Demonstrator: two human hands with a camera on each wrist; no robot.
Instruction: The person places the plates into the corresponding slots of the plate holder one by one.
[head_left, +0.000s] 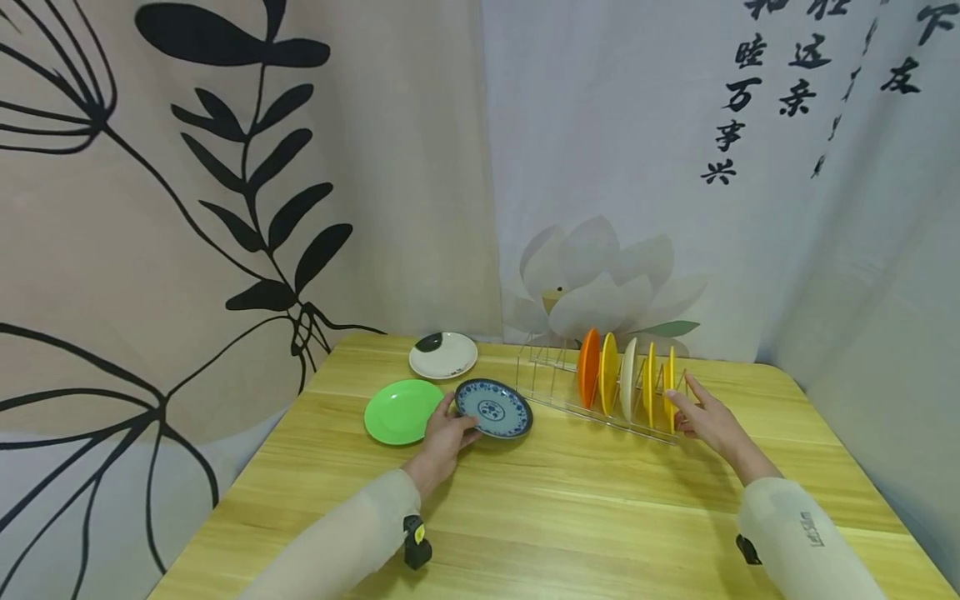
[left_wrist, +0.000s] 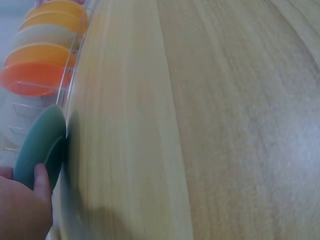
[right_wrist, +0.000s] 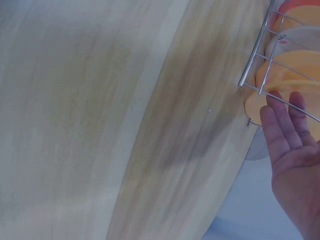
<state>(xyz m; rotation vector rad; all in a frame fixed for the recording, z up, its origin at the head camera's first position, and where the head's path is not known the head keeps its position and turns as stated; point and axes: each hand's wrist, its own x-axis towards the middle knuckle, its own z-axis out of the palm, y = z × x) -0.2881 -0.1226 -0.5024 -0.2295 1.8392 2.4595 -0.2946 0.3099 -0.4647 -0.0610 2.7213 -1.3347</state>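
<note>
A round blue-and-white patterned plate (head_left: pixel 492 409) is tilted just above or on the table, pinched at its left edge by my left hand (head_left: pixel 444 437). From the left wrist view, the thumb lies on one face of this plate (left_wrist: pixel 42 137). At the right end of a wire dish rack (head_left: pixel 551 379), my right hand (head_left: pixel 705 421) touches the end wire beside the last yellow plate (head_left: pixel 670 392). Its fingers look nearly straight in the right wrist view. An orange plate (head_left: pixel 588 368), more yellow plates and a cream plate (head_left: pixel 627 379) stand upright in the rack.
A green plate (head_left: pixel 397 412) lies flat left of my left hand. Behind it is a white plate with a black patch (head_left: pixel 450 358). The rack's left slots hold no plates. A printed curtain (head_left: pixel 405 208) hangs behind the wooden table (head_left: pixel 570 517).
</note>
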